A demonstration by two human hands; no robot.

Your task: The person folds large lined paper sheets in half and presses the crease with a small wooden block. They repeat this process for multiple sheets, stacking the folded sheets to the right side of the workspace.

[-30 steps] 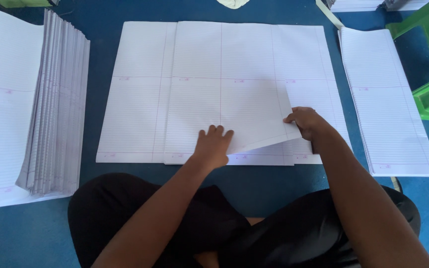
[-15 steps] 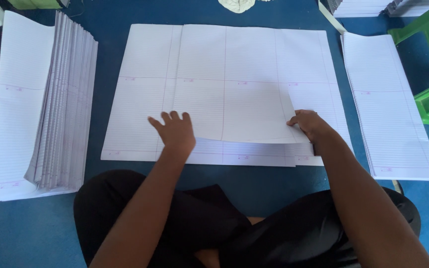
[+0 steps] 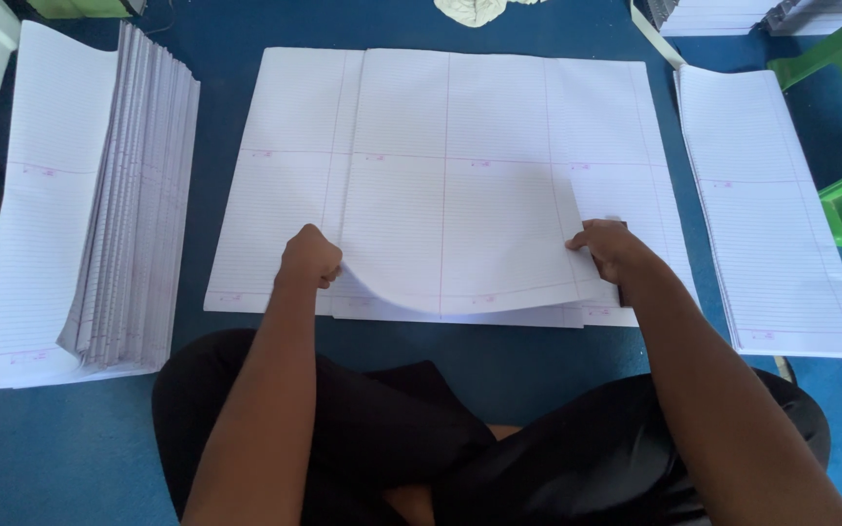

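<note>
Now | my left hand [image 3: 309, 258] pinches large white ruled paper sheet [image 3: 460, 185] at 7 o'clock | my right hand [image 3: 608, 248] grips its 4 o'clock edge

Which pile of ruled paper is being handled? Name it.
The middle pile of large ruled sheets: the left hand and right hand lift its top sheet. The fanned left stack and the narrow right stack lie untouched.

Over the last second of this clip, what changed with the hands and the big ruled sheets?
The left hand slid left from the middle of the top sheet and closed on its left edge, lifting the near part. The right hand kept its grip on the right edge. The fanned stack and right pile stayed put.
</note>
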